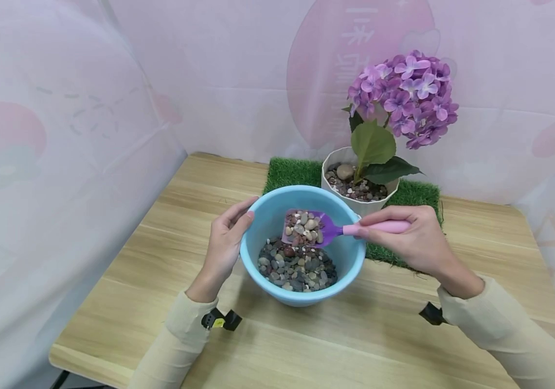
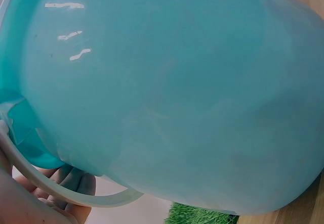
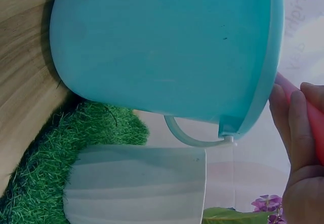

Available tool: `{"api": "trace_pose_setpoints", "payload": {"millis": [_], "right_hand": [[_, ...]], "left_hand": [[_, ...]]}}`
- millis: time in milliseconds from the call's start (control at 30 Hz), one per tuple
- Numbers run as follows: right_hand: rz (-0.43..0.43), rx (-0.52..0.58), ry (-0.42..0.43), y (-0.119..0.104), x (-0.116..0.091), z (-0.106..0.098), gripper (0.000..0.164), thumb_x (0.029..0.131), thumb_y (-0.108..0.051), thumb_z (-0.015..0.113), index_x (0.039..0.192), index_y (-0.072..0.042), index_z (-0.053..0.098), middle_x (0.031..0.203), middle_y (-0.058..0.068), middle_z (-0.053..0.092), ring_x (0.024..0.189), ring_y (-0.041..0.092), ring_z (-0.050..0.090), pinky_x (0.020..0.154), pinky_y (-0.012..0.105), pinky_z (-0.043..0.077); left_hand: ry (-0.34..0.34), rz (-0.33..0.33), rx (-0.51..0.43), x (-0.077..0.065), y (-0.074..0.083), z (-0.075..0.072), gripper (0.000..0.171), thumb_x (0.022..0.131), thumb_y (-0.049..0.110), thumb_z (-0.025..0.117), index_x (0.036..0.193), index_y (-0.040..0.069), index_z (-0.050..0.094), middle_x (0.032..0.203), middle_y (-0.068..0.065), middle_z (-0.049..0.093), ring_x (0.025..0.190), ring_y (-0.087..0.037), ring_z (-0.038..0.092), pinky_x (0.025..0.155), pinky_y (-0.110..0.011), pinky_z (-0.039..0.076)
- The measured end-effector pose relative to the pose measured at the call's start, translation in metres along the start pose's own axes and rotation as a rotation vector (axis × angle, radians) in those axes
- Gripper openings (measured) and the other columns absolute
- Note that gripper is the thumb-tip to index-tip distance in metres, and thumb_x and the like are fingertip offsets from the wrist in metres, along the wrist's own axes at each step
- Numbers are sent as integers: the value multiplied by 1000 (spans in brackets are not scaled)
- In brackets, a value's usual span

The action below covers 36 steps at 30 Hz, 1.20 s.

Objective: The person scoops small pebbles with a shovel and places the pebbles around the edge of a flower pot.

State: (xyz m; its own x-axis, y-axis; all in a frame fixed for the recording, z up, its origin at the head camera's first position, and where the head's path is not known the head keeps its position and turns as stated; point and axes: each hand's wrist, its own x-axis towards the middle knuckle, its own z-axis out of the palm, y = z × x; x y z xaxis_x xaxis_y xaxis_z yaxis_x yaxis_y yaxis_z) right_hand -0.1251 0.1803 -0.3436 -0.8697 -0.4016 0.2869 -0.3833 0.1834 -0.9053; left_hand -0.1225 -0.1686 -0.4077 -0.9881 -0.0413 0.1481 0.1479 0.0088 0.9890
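A light-blue bucket (image 1: 301, 299) stands on the wooden table with grey and brown pebbles (image 1: 296, 270) in its bottom. My right hand (image 1: 410, 235) grips the pink handle of a small purple shovel (image 1: 329, 229) over the bucket's right rim. Heaped on the shovel's blade are small mixed stones (image 1: 303, 227), held above the pebbles. At the left rim, my left hand (image 1: 226, 240) holds the bucket, its thumb against the edge. In the left wrist view, its curled fingers (image 2: 76, 183) show beside the pale bail handle (image 2: 101, 200).
Behind the bucket, a white flowerpot (image 1: 323, 186) with stones in it bears a purple hydrangea (image 1: 408, 100). The pot stands on a green artificial-grass mat (image 1: 292, 172). White printed cloth (image 1: 238, 70) hangs behind and beside the table (image 1: 136, 281).
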Motion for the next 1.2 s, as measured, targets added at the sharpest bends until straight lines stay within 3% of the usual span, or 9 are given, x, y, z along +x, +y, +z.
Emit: {"api": "trace_pose_setpoints", "payload": {"millis": [267, 633, 967, 1200], "right_hand": [[20, 15, 15, 0, -4, -7, 17, 88, 5, 82, 105, 0, 81, 100, 10, 83, 91, 28, 81, 80, 41, 67], [24, -87, 55, 2, -10, -15, 14, 88, 0, 84, 101, -5, 82, 97, 7, 83, 89, 23, 81, 78, 32, 69], [18, -100, 97, 3, -17, -25, 16, 88, 6, 80, 104, 4, 80, 97, 5, 83, 89, 17, 81, 79, 26, 68], [87, -210, 171, 0, -22, -35, 16, 89, 2, 82, 105, -1, 81, 94, -4, 83, 87, 8, 80, 66, 16, 65]], "left_hand": [[0, -5, 1, 0, 1, 0, 40, 110, 15, 55, 147, 2, 59, 142, -19, 67, 128, -34, 68, 101, -37, 65], [-8, 8, -12, 0, -2, 0, 40, 110, 16, 55, 147, 2, 59, 142, -19, 67, 128, -33, 68, 101, -38, 65], [-4, 1, -6, 0, -2, -2, 39, 109, 19, 56, 146, 6, 61, 142, -20, 67, 124, -25, 70, 100, -35, 65], [-3, 0, -17, 2, -3, -1, 38, 109, 17, 56, 145, 5, 62, 142, -19, 67, 125, -27, 69, 101, -34, 64]]}}
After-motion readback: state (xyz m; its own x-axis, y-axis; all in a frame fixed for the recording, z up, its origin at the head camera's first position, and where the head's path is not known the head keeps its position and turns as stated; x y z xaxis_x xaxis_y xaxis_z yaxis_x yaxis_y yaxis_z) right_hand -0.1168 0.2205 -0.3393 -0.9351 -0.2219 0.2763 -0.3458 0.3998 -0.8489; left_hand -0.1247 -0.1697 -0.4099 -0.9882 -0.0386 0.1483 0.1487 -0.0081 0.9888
